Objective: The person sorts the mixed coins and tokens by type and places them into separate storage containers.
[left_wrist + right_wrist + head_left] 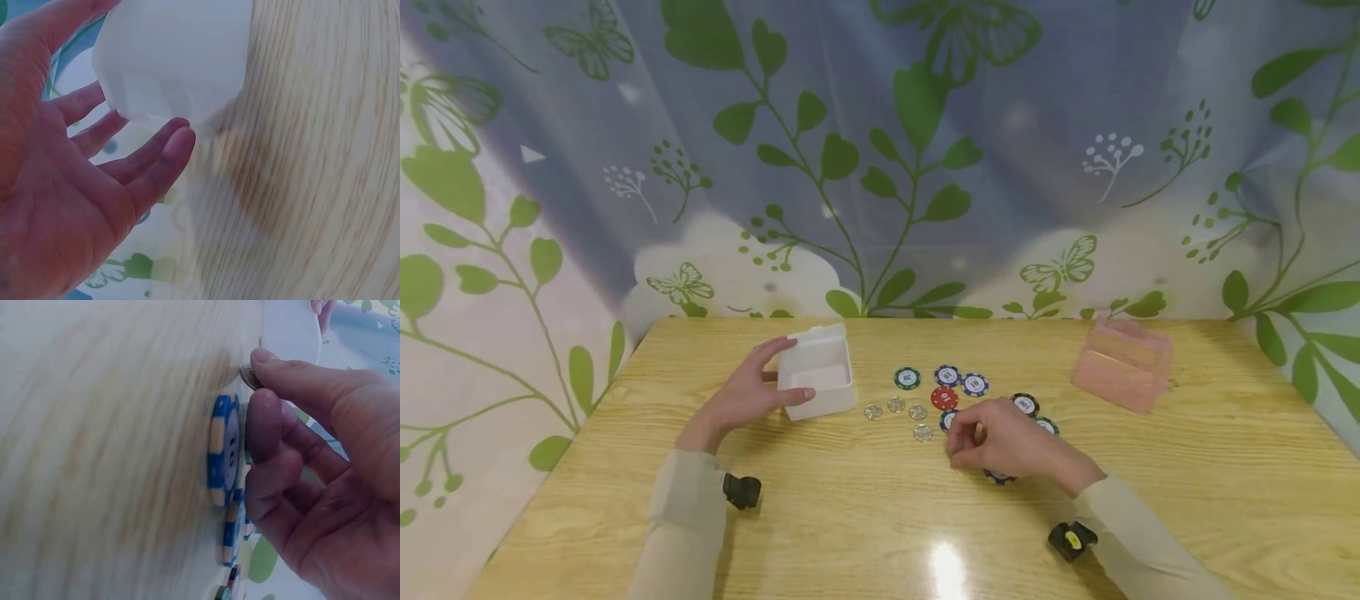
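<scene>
A white plastic box (820, 379) stands with its lid up and its inside toward me. My left hand (752, 387) grips its left side, the thumb over the near part and a finger on the lid; the left wrist view shows the box's outer wall (178, 56). Low over the chips is my right hand (1007, 442), fingers bent, a small gap between thumb and index fingertips. Just past those tips appears a silver coin (249, 377); I see no clear grip on it. Blue-edged chips (226, 450) lie beside the fingers, others partly hidden beneath the hand.
Several silver coins (896, 404) lie between the box and a red chip (944, 398). A green chip (907, 378), blue chips (975, 384) and a black chip (1025, 405) surround it. A pink translucent pouch (1123, 364) rests at the right; a patterned curtain (880, 167) hangs behind the table.
</scene>
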Tool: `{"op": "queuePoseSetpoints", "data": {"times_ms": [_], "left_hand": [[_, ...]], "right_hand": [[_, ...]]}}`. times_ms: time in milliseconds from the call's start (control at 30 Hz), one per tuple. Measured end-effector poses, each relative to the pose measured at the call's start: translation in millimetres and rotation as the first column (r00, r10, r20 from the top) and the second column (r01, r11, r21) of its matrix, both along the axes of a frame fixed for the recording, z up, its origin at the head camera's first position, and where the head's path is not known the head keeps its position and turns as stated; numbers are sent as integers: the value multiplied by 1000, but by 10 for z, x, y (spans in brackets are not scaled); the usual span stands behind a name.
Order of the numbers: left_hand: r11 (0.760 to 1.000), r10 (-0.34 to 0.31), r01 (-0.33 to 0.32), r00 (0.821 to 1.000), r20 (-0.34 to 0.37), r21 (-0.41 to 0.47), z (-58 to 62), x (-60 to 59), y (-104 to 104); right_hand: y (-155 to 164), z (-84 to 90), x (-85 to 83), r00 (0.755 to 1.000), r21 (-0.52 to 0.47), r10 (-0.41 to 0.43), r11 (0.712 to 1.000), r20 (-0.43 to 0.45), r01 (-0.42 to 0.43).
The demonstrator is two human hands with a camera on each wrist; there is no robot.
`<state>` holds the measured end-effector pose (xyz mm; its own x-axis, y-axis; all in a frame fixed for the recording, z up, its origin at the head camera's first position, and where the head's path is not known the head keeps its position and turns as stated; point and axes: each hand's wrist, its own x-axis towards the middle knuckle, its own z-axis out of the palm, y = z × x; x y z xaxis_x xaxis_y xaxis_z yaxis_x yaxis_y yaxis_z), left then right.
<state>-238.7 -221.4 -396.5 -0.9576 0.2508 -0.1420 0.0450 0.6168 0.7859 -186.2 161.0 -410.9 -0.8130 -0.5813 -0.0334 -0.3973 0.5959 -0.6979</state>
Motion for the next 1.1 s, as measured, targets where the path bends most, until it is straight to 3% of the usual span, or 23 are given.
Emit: {"op": "queuePoseSetpoints", "data": {"times_ms": [333,633,1100], "left_hand": [[999,32,-33,999,23,29,5,41,-15],[999,37,-37,999,24,-17,20,52,0],[1000,-7,7,1000,14,2,-1,25,-10]], "right_hand": [[30,-80,-81,991,-44,-124,991,49,126],[43,-93,-105,988,-111,-143,982,63,149],[-37,-46,-178,976,-239,-194,947,103,213]]}}
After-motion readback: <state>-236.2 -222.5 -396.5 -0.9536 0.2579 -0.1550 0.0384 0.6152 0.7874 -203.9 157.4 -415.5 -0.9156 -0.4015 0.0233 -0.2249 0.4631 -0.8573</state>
